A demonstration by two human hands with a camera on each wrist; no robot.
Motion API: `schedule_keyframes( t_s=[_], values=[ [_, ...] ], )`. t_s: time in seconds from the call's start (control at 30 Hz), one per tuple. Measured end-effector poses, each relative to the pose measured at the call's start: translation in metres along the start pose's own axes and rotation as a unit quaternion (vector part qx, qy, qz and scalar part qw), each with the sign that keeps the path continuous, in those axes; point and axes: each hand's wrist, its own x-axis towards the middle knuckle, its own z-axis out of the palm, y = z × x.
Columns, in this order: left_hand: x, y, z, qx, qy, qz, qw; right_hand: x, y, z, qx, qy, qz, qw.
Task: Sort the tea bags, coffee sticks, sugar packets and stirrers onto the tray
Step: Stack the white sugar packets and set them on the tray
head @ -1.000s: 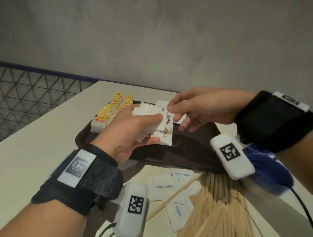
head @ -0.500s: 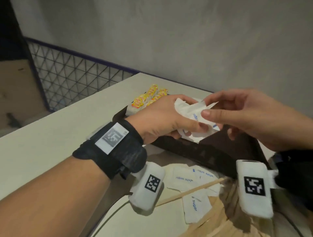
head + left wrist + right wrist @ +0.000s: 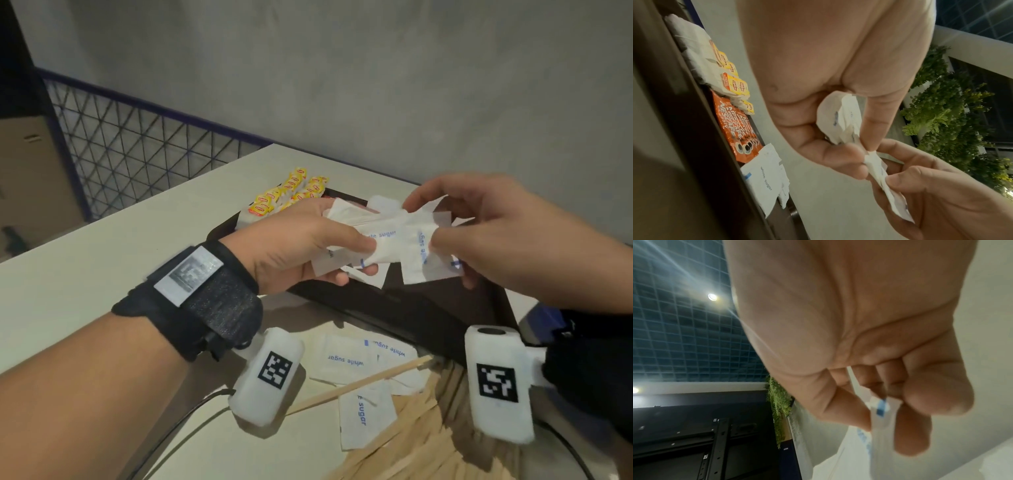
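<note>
The bare near half of the tray (image 3: 411, 311) is overhung by both hands and their sugar packets (image 3: 394, 240), its far left corner is filled by tea bags (image 3: 291, 195), and the table before it is strewn with stirrers (image 3: 411, 442).

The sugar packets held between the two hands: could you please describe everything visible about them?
The sugar packets are flat white paper sachets printed "white sugar" in blue, each with a small blue mark. They form a crumpled, fanned bunch held above the dark tray. The left hand grips most of them; the right hand pinches one packet at the bunch's right edge.
</note>
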Motion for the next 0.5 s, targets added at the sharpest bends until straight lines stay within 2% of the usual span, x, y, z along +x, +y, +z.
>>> schedule_keyframes(
  t_s=[0.1,0.17,0.23,0.4,0.5],
  values=[
    [-0.001,0.001,0.000,-0.021,0.029,0.007,0.999,0.001,-0.001,-0.007,0.074,0.059,0.008,0.995],
    [-0.001,0.001,0.001,-0.034,0.043,0.012,0.998,0.001,-0.005,-0.009,0.170,0.062,0.020,0.983],
    [0.000,0.001,0.002,-0.058,0.059,0.021,0.996,0.001,-0.006,-0.009,0.222,0.049,0.021,0.974],
    [0.002,0.001,0.006,-0.102,0.097,0.046,0.989,0.004,-0.009,0.001,0.215,0.041,0.022,0.975],
    [0.001,0.002,0.005,-0.089,0.097,0.053,0.990,0.005,-0.008,0.007,0.227,0.046,0.030,0.972]
  ],
)
